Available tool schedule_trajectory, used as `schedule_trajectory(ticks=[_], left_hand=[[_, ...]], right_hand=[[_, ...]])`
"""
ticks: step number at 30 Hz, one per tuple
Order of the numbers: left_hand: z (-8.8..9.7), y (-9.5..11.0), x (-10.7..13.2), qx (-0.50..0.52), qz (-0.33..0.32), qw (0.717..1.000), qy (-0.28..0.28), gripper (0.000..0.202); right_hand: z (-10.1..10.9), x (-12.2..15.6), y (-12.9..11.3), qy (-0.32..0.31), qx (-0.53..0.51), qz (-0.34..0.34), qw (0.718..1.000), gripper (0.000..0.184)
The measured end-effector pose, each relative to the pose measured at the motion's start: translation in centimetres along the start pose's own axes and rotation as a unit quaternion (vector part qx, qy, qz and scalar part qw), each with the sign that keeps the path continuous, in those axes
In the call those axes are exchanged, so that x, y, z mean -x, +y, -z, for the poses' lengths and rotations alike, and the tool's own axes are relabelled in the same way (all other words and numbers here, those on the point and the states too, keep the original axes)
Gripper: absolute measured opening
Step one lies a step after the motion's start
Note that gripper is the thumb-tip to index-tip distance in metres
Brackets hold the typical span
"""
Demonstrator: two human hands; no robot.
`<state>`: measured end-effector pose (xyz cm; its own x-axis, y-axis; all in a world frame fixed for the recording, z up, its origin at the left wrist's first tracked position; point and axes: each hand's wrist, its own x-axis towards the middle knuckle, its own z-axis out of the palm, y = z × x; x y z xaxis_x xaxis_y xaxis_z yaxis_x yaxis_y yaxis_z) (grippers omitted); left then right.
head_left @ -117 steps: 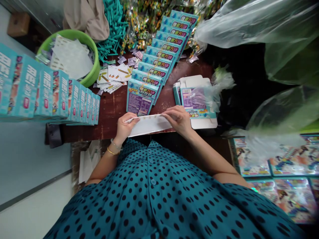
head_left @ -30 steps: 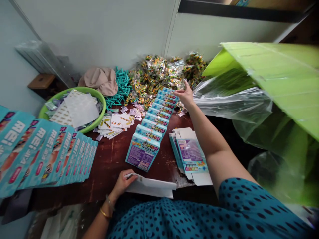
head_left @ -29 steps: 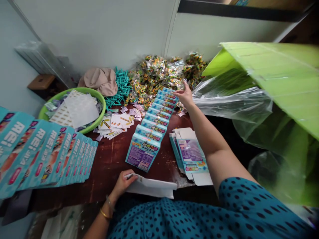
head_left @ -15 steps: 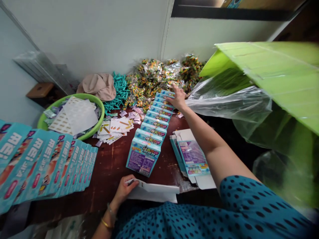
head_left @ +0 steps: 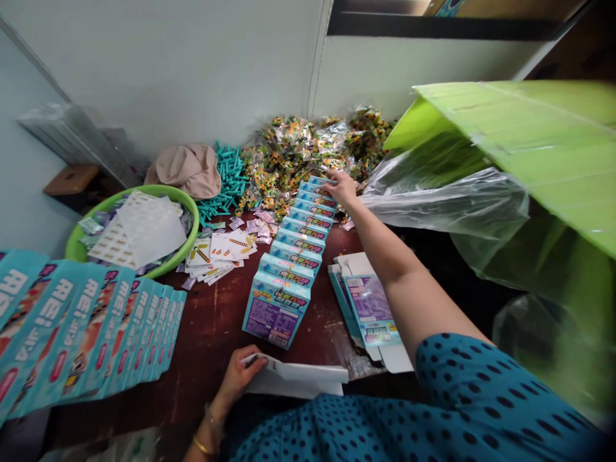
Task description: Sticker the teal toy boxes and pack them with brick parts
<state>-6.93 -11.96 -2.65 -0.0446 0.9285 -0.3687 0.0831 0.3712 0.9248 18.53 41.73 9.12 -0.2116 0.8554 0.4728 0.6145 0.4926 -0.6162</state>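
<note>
My left hand (head_left: 241,375) is closed on one end of a white folded carton (head_left: 301,380) at the near edge of the dark wooden table (head_left: 216,321). My right hand (head_left: 342,188) is stretched out to the far end of a row of teal boxes (head_left: 293,256), at the edge of a heap of small clear packets with yellow and green pieces (head_left: 312,144). Its fingers curl down onto the packets; I cannot make out whether they hold one. A stack of flat teal cartons (head_left: 368,305) lies under my right forearm.
A green basin with white sheets (head_left: 137,224) stands at the left, small printed cards (head_left: 221,247) beside it. Teal sticks (head_left: 231,176) and a beige cloth (head_left: 185,170) lie at the back. More teal boxes (head_left: 86,327) line the left; clear plastic bags (head_left: 443,199) and a green board (head_left: 529,141) fill the right.
My right hand left the white carton, reached out to the far end of the box row, and has now come down onto the packet heap. My left hand still holds the carton.
</note>
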Motion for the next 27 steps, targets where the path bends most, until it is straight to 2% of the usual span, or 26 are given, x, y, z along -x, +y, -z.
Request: schedule_trajectory(ticks=[2,3,4,5,7,8,10,11,12,14,16,18,22,25,27], left_hand=[[0.0,0.6,0.2,-0.003,-0.006,1.000,-0.006,0.049],[0.0,1.2,0.4,-0.005,-0.010,1.000,-0.010,0.046],[-0.2,2.0,0.7,-0.007,-0.015,1.000,-0.011,0.043],[-0.4,3.0,1.1,-0.010,-0.023,1.000,-0.007,0.040],[-0.9,5.6,1.9,-0.013,-0.044,0.999,0.013,0.033],[-1.2,6.9,2.3,-0.014,-0.064,0.997,0.034,0.031],[-1.8,9.1,2.6,-0.021,-0.109,0.991,0.068,0.027],[-2.0,9.8,2.6,-0.027,-0.128,0.988,0.076,0.025],[-2.2,10.3,2.4,-0.030,-0.137,0.987,0.085,0.025],[-2.6,10.6,2.2,-0.023,-0.123,0.985,0.115,0.027],[-3.0,10.2,2.1,0.003,-0.090,0.986,0.141,0.032],[-3.3,9.7,2.0,0.034,-0.069,0.986,0.150,0.036],[-4.0,9.2,1.8,0.066,-0.069,0.983,0.158,0.042],[-4.3,9.4,1.7,0.068,-0.071,0.983,0.157,0.047],[-4.1,9.7,1.9,0.052,-0.074,0.984,0.155,0.047]], right_hand=[[1.7,0.3,-2.0,0.072,0.003,-0.035,0.997,0.056],[2.8,1.3,-3.7,0.100,-0.014,-0.042,0.994,0.056],[4.0,3.0,-6.0,0.107,-0.046,-0.028,0.993,0.053],[5.1,5.5,-8.6,0.086,-0.093,0.007,0.992,0.048],[7.2,12.3,-14.2,-0.045,-0.179,0.088,0.979,0.045],[8.0,16.2,-16.8,-0.146,-0.209,0.128,0.958,0.045],[9.0,23.7,-20.8,-0.342,-0.222,0.197,0.892,0.050],[9.2,26.8,-22.0,-0.383,-0.207,0.197,0.878,0.049],[9.1,29.4,-22.6,-0.403,-0.196,0.184,0.875,0.045],[8.4,32.9,-22.4,-0.388,-0.184,0.118,0.895,0.030],[7.7,34.5,-21.3,-0.368,-0.197,0.054,0.907,0.021],[7.3,34.9,-20.1,-0.365,-0.212,0.027,0.906,0.017],[7.2,35.4,-19.7,-0.298,-0.215,0.054,0.928,0.013],[7.7,36.4,-20.8,-0.230,-0.202,0.109,0.946,0.010],[8.6,36.5,-21.7,-0.212,-0.220,0.141,0.942,0.007]])
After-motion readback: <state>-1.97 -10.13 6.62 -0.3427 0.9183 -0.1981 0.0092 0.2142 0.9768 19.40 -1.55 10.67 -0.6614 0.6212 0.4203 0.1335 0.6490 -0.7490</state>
